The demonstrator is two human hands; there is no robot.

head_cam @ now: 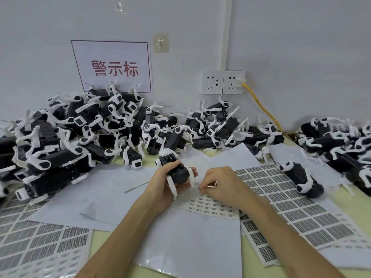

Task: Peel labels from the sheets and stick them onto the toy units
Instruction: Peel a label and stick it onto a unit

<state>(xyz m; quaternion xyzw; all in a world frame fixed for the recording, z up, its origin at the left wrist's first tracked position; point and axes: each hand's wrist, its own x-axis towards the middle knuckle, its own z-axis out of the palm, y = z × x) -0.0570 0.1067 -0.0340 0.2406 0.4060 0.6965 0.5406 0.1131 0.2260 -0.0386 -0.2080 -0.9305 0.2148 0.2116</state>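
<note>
The left hand [165, 186] lies palm up, low over the papers in the middle of the counter [104, 236]. Its fingers [193, 170] and thumb are curled round one toy [177, 171], a black dog with white legs, and they hold it. The toy's head points away to the wall, and its white legs stick out over the hand.

The right hand [219, 184] is just beside the left one. Its fingers [203, 187] are curled in, with the tips down on the top edge of the small sheet [212, 206], which has rows of tiny labels. A little shiny thing [212, 185] shows between these fingers. I cannot tell what it is, or if the fingers pinch a label.

The small sheet lies on plain white papers [186, 247], right by both hands. A big sheet [291, 199] of grey labels lies to the right of it, partly under the right arm. A loose toy [301, 177] lies on its side at the far end of the big sheet. A left sheet [40, 243] of grey labels is at the near left.

More toys are heaped along the wall. There is a left pile [66, 135], a middle pile [220, 125] and a right pile [341, 143]. A sign [114, 65] with red letters hangs on the wall above the left pile. Two sockets [222, 82] sit above the middle pile, and a yellow cable [261, 106] runs from the right one down behind the toys
</note>
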